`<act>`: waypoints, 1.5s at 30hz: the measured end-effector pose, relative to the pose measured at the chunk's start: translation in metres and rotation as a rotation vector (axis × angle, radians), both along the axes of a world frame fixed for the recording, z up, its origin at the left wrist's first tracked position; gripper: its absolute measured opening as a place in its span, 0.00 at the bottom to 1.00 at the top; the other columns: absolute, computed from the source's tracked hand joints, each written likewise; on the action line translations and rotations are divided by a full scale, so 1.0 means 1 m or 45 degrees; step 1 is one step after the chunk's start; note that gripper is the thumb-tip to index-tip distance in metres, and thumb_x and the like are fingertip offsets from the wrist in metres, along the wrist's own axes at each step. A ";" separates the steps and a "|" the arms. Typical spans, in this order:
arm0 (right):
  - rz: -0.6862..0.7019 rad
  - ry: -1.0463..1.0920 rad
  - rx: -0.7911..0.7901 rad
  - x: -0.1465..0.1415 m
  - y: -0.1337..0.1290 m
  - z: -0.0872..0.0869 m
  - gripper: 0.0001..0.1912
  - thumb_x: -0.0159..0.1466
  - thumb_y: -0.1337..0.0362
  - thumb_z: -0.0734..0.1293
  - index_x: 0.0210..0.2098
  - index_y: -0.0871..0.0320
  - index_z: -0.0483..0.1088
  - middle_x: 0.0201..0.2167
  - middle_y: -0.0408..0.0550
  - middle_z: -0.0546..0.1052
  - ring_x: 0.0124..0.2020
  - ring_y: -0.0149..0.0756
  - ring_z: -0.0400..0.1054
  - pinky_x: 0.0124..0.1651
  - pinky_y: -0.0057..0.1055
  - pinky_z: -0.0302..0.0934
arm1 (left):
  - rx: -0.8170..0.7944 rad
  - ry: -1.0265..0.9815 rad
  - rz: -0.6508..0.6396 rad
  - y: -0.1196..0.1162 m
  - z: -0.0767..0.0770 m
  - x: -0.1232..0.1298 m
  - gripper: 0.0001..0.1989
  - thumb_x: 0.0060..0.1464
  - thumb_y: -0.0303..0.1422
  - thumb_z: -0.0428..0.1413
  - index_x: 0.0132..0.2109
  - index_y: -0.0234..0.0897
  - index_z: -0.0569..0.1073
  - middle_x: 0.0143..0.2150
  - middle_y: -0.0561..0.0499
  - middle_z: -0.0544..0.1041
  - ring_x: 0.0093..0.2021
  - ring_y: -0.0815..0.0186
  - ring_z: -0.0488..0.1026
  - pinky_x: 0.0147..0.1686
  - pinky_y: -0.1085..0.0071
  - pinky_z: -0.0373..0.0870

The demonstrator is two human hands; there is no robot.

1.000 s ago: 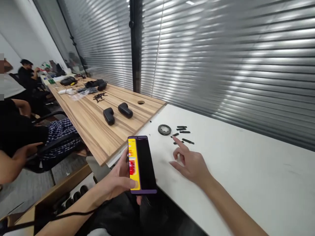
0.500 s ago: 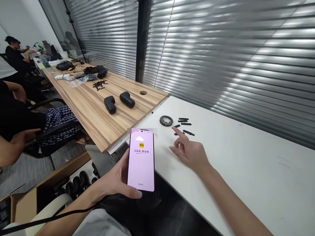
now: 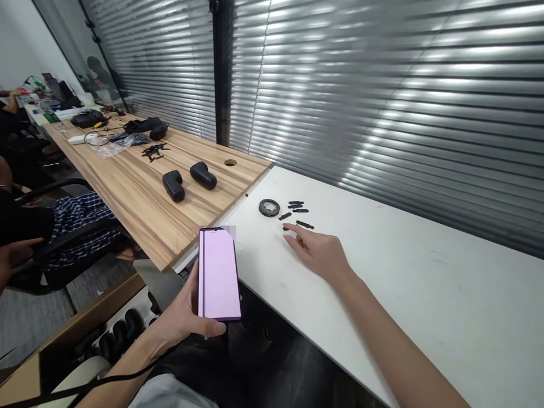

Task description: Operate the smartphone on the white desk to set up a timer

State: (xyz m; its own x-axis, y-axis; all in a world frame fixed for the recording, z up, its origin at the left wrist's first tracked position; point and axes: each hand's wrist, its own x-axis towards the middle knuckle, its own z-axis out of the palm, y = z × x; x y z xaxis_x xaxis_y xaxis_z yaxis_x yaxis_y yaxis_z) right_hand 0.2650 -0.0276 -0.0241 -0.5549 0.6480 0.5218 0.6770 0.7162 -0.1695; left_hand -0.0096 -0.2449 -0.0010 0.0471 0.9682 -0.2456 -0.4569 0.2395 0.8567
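At the far left, a co-worker in plaid cloth [image 3: 79,226] sits on a black chair [image 3: 63,252]. At the near left, a cardboard box [image 3: 91,314] holds black curved pieces [image 3: 121,334], and a black cable [image 3: 121,375] crosses in front of it. A wood-grain surface [image 3: 127,178] runs away to the far left. On it lie a clear plastic bag [image 3: 111,148], a pile of small black parts [image 3: 155,151] and, closer, two black L-shaped pieces [image 3: 203,175] side by side.

Right of the box, the left hand [image 3: 187,311] curls part-closed around a phone [image 3: 220,275], its thumb along the lower edge; the screen is pale pink. The phone is held up before the near corner of the wood-grain surface.

Next, on the white surface [image 3: 425,294], come a dark ring [image 3: 262,209] and, just right of it, several thin black strips [image 3: 305,225]. The right hand [image 3: 323,252] reaches in from the near right, loosely bent, thumb and index finger slightly apart. Its index fingertip is at the nearest strip; whether they touch, I cannot tell. Slatted blinds [image 3: 361,85] stand along the far side.
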 end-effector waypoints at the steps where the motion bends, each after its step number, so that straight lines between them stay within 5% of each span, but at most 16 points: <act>1: -0.007 -0.018 -0.016 0.000 0.000 0.000 0.28 0.79 0.50 0.54 0.52 0.57 0.82 0.21 0.43 0.78 0.21 0.34 0.72 0.26 0.28 0.54 | -0.014 -0.001 -0.022 0.000 0.001 -0.001 0.75 0.35 0.30 0.80 0.80 0.52 0.42 0.54 0.41 0.81 0.43 0.56 0.81 0.31 0.73 0.75; 5: -0.019 -0.010 -0.019 -0.001 -0.001 0.000 0.29 0.79 0.48 0.53 0.52 0.57 0.81 0.21 0.43 0.78 0.21 0.34 0.72 0.25 0.28 0.54 | -0.032 -0.018 -0.088 0.001 0.005 -0.003 0.76 0.42 0.29 0.78 0.80 0.53 0.31 0.48 0.42 0.83 0.26 0.68 0.74 0.19 0.79 0.66; 13: -0.025 -0.016 -0.076 -0.001 -0.001 -0.003 0.27 0.79 0.48 0.54 0.52 0.54 0.81 0.21 0.42 0.79 0.21 0.36 0.73 0.26 0.30 0.56 | -0.030 -0.064 -0.093 0.001 0.006 0.004 0.59 0.54 0.32 0.73 0.78 0.51 0.42 0.42 0.49 0.82 0.28 0.70 0.75 0.19 0.82 0.68; 25: -0.037 -0.043 -0.107 -0.002 -0.001 -0.003 0.29 0.79 0.46 0.54 0.52 0.54 0.81 0.24 0.43 0.80 0.21 0.37 0.72 0.25 0.31 0.55 | -0.021 -0.085 -0.130 -0.004 0.003 0.003 0.66 0.51 0.32 0.75 0.79 0.54 0.35 0.49 0.45 0.82 0.31 0.64 0.80 0.22 0.76 0.78; 37: -0.017 -0.051 -0.106 -0.001 0.001 -0.006 0.26 0.78 0.49 0.56 0.52 0.52 0.84 0.36 0.47 0.86 0.28 0.39 0.77 0.27 0.32 0.60 | 0.029 -0.074 -0.144 -0.004 0.000 0.004 0.52 0.51 0.32 0.75 0.72 0.47 0.51 0.48 0.45 0.82 0.37 0.57 0.84 0.21 0.72 0.82; 45: -0.020 -0.047 -0.145 -0.001 -0.001 -0.008 0.25 0.77 0.49 0.58 0.54 0.51 0.84 0.44 0.48 0.86 0.38 0.45 0.81 0.33 0.35 0.66 | -0.156 0.148 0.032 -0.004 0.005 0.008 0.53 0.42 0.35 0.79 0.67 0.42 0.55 0.37 0.52 0.81 0.23 0.65 0.77 0.13 0.76 0.73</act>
